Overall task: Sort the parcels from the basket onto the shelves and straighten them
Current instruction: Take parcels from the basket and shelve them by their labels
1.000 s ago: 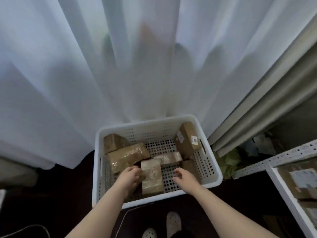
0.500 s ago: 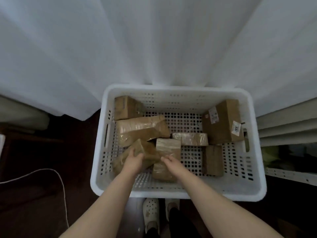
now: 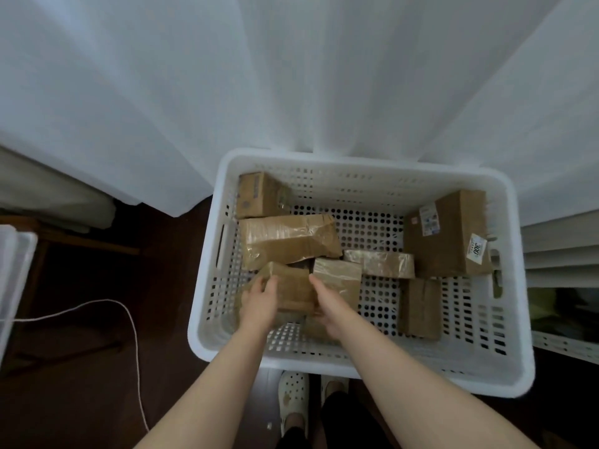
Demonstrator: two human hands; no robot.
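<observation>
A white perforated basket stands on a dark wooden floor in the lower centre of the frame, its far rim against a pale sheer curtain that fills the whole upper half. Inside, at the lower left, both hands hold one taped parcel between them, tilted above the basket's bottom. The left hand curls its fingers over the parcel's left end; the right hand wraps its fingers round the right edge, their tips out of sight.

Other parcels lie around it: a small box in the basket's upper left corner, a long wrapped parcel just below that, a flat parcel in the middle, a large labelled box leaning at the upper right, and a narrow brown box at the lower right.

A thin white cable loops over the floor at lower left. A white plastic bin shows at the left edge. At the right edge are beige drape folds and a perforated shelf rail. White clogs show at the bottom, just beneath the basket's near rim.
</observation>
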